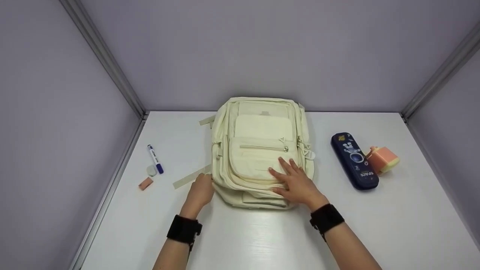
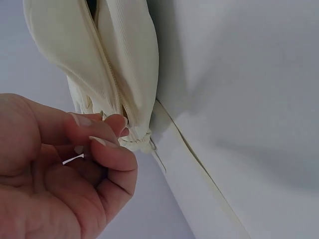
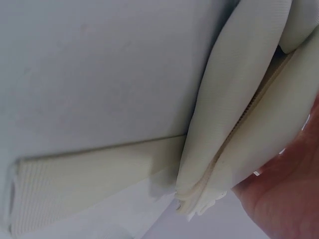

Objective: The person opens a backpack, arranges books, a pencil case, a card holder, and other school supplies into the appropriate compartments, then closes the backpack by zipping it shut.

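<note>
A cream backpack (image 1: 262,129) lies front pocket up on the white table. At its lower left side my left hand (image 1: 201,190) pinches the zipper pull, which is mostly hidden by the fingers. The left wrist view has thumb and curled fingers at the zipper (image 2: 110,74), whose two edges stand apart farther up. My right hand (image 1: 300,187) rests with spread fingers on the lower right of the front pocket. A gap along the zipper (image 3: 249,107) also shows in the right wrist view, beside that hand's palm.
Left of the backpack lie a blue-and-white marker (image 1: 155,159), a pale round piece (image 1: 151,171) and a small orange block (image 1: 146,183). A loose strap (image 1: 191,177) sticks out near my left hand. To the right are a navy pencil case (image 1: 354,161) and an orange-yellow box-shaped item (image 1: 383,159).
</note>
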`<state>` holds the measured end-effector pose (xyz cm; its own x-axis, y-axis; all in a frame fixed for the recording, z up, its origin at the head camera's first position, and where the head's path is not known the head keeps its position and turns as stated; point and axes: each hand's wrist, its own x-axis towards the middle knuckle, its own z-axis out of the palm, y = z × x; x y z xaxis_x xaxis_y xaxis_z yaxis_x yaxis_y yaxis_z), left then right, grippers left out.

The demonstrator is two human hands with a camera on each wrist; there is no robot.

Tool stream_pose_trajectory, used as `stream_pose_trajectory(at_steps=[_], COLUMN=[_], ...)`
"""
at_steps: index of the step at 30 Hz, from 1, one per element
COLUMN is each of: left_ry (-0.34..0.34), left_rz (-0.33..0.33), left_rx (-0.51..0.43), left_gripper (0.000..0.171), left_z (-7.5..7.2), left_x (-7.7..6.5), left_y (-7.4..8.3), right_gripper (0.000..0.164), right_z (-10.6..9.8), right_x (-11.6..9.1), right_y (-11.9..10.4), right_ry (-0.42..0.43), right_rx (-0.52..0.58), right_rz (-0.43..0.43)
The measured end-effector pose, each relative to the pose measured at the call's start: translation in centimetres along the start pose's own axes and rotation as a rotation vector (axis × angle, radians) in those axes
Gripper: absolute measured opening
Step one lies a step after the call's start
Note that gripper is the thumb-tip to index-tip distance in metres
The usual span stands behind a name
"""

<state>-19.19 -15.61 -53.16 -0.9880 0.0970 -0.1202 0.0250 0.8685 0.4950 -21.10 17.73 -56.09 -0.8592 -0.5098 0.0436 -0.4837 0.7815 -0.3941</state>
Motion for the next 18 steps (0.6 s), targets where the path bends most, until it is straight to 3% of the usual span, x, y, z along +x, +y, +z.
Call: stream_pose_trajectory(at_steps=[6,13,18], left_ry=[-0.006,-0.065,-0.116], left_rz=[-0.071,-0.069,-0.044], left_rx=[-0.046,0.053,0.042], left_gripper=[0.021,0.015,0.015], left_z=[0.4,0.4,0.7], left_x=[-1.4,-2.4,-2.8], left_y=[0.2,1.1,1.9], right_gripper=[0.064,0.062,0.062], right_z=[-0.1,-0.1,0.1], right_x=[-0.1,-0.2,-0.2], right_y=[0.0,0.1,0.2], right_ry=[-0.001,-0.004,0.004], right_rx=[0.011,0.012,0.01], right_rz=[-0.008,-0.016,-0.01])
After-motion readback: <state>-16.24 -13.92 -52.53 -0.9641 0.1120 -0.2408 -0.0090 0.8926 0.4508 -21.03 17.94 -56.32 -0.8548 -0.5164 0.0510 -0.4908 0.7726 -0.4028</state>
